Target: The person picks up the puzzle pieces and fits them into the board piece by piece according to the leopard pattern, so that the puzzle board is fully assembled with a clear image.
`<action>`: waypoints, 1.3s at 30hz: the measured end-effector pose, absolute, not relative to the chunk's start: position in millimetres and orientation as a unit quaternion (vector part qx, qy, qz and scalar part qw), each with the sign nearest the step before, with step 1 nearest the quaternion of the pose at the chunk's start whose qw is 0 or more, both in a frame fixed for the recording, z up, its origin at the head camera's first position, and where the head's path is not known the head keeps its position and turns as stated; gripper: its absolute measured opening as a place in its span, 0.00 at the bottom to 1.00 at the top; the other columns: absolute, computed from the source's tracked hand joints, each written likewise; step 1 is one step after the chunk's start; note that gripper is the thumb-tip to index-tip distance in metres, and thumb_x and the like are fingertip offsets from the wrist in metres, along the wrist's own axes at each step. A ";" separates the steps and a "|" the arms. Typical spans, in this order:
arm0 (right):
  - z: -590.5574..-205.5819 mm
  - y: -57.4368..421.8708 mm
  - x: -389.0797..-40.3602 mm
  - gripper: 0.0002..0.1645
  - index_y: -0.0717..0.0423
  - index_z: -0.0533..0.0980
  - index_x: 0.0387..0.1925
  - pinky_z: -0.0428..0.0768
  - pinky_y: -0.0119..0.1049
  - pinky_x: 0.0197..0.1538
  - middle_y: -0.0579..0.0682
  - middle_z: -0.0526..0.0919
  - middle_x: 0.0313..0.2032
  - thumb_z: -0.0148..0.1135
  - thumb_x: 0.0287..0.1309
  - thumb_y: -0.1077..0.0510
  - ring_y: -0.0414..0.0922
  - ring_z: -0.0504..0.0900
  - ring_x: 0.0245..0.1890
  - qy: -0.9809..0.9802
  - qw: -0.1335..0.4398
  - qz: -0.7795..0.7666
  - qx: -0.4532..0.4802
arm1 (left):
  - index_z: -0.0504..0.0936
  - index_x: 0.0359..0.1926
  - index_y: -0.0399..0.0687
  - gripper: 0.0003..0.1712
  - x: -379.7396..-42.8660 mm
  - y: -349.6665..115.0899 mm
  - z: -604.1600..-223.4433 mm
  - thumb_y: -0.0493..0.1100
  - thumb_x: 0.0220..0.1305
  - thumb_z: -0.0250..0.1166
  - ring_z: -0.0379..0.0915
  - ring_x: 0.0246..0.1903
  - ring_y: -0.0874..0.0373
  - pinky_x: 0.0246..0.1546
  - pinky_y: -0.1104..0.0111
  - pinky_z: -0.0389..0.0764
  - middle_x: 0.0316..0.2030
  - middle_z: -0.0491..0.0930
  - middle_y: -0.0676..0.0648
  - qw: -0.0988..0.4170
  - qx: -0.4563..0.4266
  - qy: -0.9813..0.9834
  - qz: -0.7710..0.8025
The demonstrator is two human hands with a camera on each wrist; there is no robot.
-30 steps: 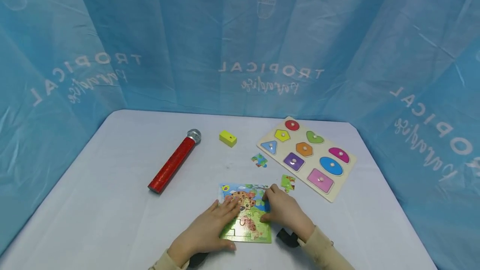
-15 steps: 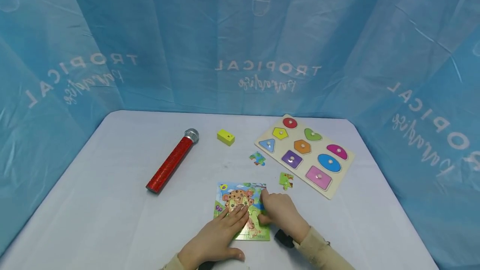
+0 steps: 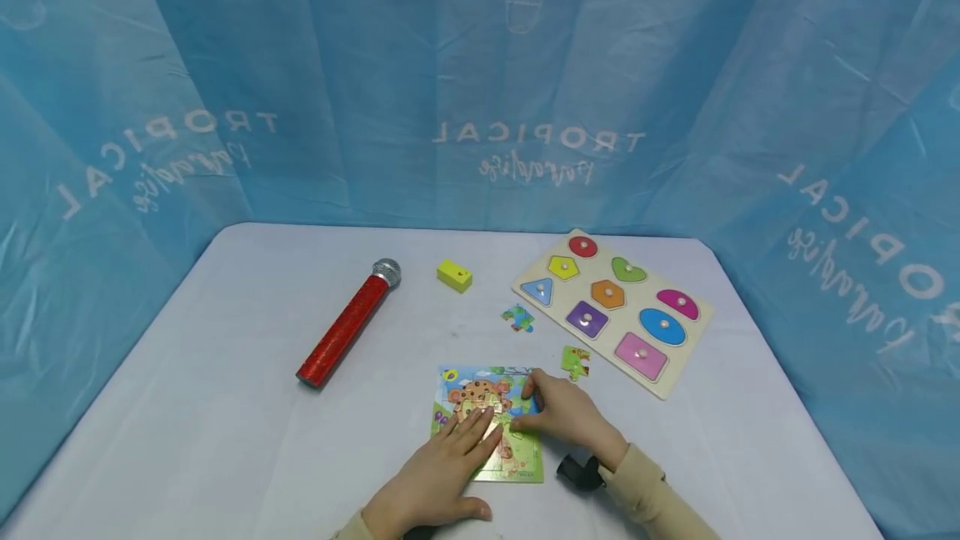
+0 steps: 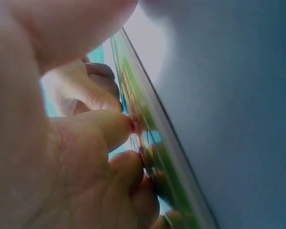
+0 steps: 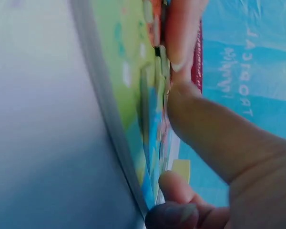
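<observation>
A jigsaw puzzle (image 3: 517, 471) with a spotted cartoon animal lies flat in its tray near the front of the table. My left hand (image 3: 438, 477) rests on its lower left part, fingers straight, thumb off the near edge. At the puzzle's right side my right hand (image 3: 566, 417) pinches a puzzle piece between thumb and fingers. In the right wrist view this green and blue puzzle piece (image 5: 146, 107) is tilted up from the tray. Fingers of the left hand (image 4: 93, 131) touch the pieces in the left wrist view.
Two loose pieces, one blue (image 3: 518, 317) and one green (image 3: 575, 362), lie beyond the puzzle. A wooden shape board (image 3: 551, 323) lies at the right. A red microphone (image 3: 345, 332) lies at the left, a yellow block (image 3: 454, 276) at the back. Blue curtain (image 3: 480, 82) surrounds the table.
My left hand has slid right and nearer across the puzzle, uncovering its upper left part. My right hand stays at the right side, its thumb slightly further in over the puzzle.
</observation>
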State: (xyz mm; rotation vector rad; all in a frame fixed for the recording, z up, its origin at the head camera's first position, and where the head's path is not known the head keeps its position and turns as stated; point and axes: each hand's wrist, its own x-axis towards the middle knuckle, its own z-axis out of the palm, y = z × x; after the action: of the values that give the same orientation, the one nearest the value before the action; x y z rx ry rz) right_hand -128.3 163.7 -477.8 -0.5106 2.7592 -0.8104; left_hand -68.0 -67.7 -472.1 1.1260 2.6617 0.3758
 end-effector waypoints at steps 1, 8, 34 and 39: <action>-476.0 162.1 -126.3 0.25 0.51 0.74 0.36 0.65 0.28 0.24 0.42 0.73 0.25 0.76 0.44 0.42 0.36 0.66 0.22 0.946 0.103 -0.256 -0.171 | 0.57 0.74 0.46 0.56 -68.0 -67.5 -471.9 0.71 0.52 0.61 0.47 0.75 0.44 0.70 0.48 0.62 0.76 0.50 0.41 0.115 0.383 0.907 0.130; -462.4 148.5 -106.8 0.30 0.58 0.75 0.34 0.71 0.33 0.22 0.46 0.72 0.27 0.80 0.37 0.43 0.38 0.70 0.22 0.973 0.048 -0.130 -0.186 | 0.59 0.73 0.47 0.55 -67.8 -67.4 -469.2 0.70 0.52 0.62 0.49 0.75 0.46 0.72 0.51 0.61 0.75 0.52 0.42 0.110 0.380 0.911 0.120; -466.8 142.7 -95.6 0.34 0.58 0.71 0.32 0.64 0.29 0.16 0.46 0.68 0.25 0.78 0.37 0.39 0.37 0.64 0.19 0.975 0.006 -0.111 -0.194 | 0.58 0.73 0.40 0.57 -68.9 -68.2 -474.7 0.72 0.53 0.60 0.49 0.74 0.46 0.73 0.54 0.59 0.74 0.54 0.41 0.095 0.387 0.909 0.124; -466.6 138.2 -94.3 0.31 0.58 0.67 0.26 0.65 0.31 0.15 0.48 0.67 0.22 0.77 0.41 0.43 0.38 0.63 0.17 0.977 0.005 -0.088 -0.192 | 0.59 0.72 0.38 0.56 -69.7 -68.6 -474.1 0.69 0.54 0.62 0.50 0.74 0.46 0.72 0.53 0.60 0.74 0.55 0.41 0.094 0.376 0.913 0.126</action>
State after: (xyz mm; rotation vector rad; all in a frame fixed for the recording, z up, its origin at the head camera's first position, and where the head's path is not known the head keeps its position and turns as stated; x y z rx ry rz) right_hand -94.3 138.2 -466.6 -0.6026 3.0606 -0.2752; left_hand -69.7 -68.6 -474.1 1.1143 2.7096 0.3741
